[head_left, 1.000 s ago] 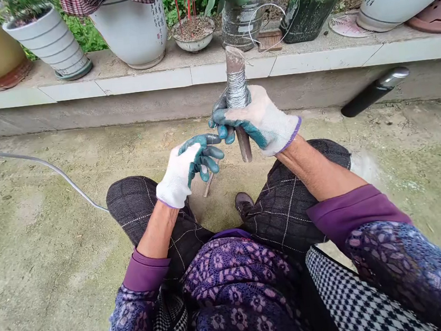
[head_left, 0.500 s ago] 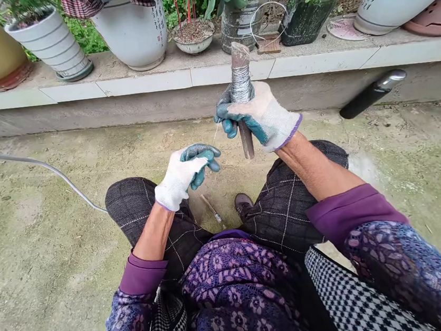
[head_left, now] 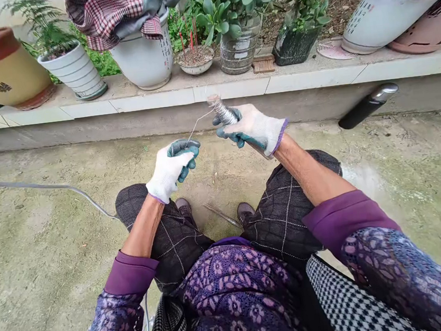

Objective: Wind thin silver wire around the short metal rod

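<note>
At upper centre of the frame, the right hand (head_left: 255, 126) is gripping a tilted stick (head_left: 213, 100) wound with wire (head_left: 224, 113). Left of centre, the left hand (head_left: 173, 166) is pinching a strand (head_left: 198, 120) of that wire, which is running to the stick. Plant pots (head_left: 142, 60) are standing along the frame's top.

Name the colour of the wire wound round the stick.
The wire is silvery grey, showing best in the head view.

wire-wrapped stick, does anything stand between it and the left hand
Partly: the right hand grips the wire-wrapped stick, its fingertips on the side facing the left hand. At the upper end, nothing visible blocks; a wire strand spans the gap.
</note>
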The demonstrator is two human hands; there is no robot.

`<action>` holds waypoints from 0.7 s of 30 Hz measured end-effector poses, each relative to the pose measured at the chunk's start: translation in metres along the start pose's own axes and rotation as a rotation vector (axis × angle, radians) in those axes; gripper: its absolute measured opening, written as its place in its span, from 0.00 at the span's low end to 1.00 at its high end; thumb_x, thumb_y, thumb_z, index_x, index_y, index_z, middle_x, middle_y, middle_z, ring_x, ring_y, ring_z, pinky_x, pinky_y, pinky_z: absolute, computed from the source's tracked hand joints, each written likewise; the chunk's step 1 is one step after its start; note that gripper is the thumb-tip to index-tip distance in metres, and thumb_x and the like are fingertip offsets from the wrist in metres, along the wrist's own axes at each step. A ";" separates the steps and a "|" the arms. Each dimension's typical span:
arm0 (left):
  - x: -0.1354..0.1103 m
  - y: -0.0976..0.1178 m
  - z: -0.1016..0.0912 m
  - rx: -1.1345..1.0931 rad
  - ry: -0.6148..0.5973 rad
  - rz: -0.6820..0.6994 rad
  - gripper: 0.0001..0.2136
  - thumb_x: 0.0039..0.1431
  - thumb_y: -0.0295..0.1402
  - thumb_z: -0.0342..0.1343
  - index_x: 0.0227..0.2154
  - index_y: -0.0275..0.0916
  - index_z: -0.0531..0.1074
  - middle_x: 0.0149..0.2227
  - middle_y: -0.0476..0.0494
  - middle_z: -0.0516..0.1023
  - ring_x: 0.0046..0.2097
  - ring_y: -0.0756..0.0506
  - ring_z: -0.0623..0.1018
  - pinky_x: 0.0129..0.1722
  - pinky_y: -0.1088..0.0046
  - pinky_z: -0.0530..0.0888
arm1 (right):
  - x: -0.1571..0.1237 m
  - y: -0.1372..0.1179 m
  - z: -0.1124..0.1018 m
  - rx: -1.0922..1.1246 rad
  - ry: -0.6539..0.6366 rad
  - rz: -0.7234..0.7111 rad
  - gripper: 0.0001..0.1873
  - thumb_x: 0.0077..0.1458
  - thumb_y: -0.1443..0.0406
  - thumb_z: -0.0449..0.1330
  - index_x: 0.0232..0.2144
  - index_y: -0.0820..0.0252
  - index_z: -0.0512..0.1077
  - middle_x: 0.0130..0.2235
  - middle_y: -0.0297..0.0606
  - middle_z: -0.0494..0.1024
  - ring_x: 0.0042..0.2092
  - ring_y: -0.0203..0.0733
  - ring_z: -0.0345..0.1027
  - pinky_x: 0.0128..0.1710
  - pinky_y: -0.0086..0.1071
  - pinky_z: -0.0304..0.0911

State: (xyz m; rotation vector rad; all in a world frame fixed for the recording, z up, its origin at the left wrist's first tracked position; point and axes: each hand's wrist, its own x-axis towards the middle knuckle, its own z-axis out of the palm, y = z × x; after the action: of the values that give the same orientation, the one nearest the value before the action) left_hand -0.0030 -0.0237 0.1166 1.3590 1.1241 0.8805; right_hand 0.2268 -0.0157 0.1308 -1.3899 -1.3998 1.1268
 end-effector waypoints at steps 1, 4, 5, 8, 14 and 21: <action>-0.001 0.001 -0.003 0.022 -0.015 -0.007 0.18 0.47 0.34 0.65 0.42 0.33 0.80 0.22 0.51 0.75 0.15 0.57 0.60 0.11 0.80 0.53 | 0.001 0.002 0.000 -0.028 -0.001 -0.001 0.13 0.42 0.70 0.67 0.34 0.61 0.73 0.21 0.27 0.69 0.19 0.30 0.59 0.12 0.24 0.58; -0.001 0.001 -0.010 0.007 -0.067 0.005 0.18 0.49 0.36 0.65 0.42 0.33 0.79 0.27 0.46 0.80 0.15 0.57 0.62 0.12 0.79 0.55 | 0.004 0.007 0.001 -0.118 -0.040 -0.017 0.11 0.42 0.69 0.68 0.30 0.59 0.70 0.22 0.28 0.68 0.20 0.31 0.61 0.14 0.24 0.60; 0.000 0.000 -0.012 -0.024 -0.076 0.023 0.17 0.50 0.37 0.64 0.42 0.33 0.79 0.27 0.46 0.79 0.15 0.57 0.63 0.12 0.78 0.57 | 0.004 0.007 0.001 -0.137 -0.058 -0.030 0.11 0.41 0.70 0.68 0.29 0.59 0.69 0.23 0.28 0.69 0.21 0.31 0.61 0.15 0.25 0.62; 0.002 -0.005 -0.014 -0.093 -0.075 0.065 0.14 0.53 0.40 0.62 0.38 0.33 0.79 0.24 0.50 0.75 0.16 0.56 0.64 0.13 0.78 0.58 | 0.003 0.006 0.000 -0.117 -0.074 -0.073 0.11 0.41 0.71 0.66 0.27 0.59 0.68 0.26 0.29 0.70 0.24 0.31 0.63 0.18 0.26 0.66; -0.012 -0.014 -0.011 -0.083 -0.106 0.036 0.14 0.51 0.40 0.62 0.34 0.34 0.77 0.23 0.50 0.73 0.17 0.55 0.65 0.15 0.78 0.59 | 0.012 0.021 -0.009 -0.249 0.027 -0.080 0.13 0.45 0.66 0.66 0.36 0.59 0.71 0.29 0.31 0.73 0.24 0.35 0.64 0.22 0.30 0.66; -0.002 -0.024 -0.060 -0.176 0.159 0.078 0.10 0.50 0.37 0.62 0.34 0.38 0.74 0.19 0.57 0.64 0.17 0.55 0.59 0.15 0.78 0.56 | 0.019 0.032 -0.029 -0.909 0.114 -0.068 0.16 0.53 0.57 0.65 0.42 0.60 0.76 0.38 0.44 0.81 0.36 0.48 0.72 0.36 0.37 0.65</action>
State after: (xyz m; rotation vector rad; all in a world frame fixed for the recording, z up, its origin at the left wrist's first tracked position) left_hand -0.0643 -0.0103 0.1000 1.2101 1.0913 1.1334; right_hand 0.2622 0.0038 0.1060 -1.9459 -1.9600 0.3210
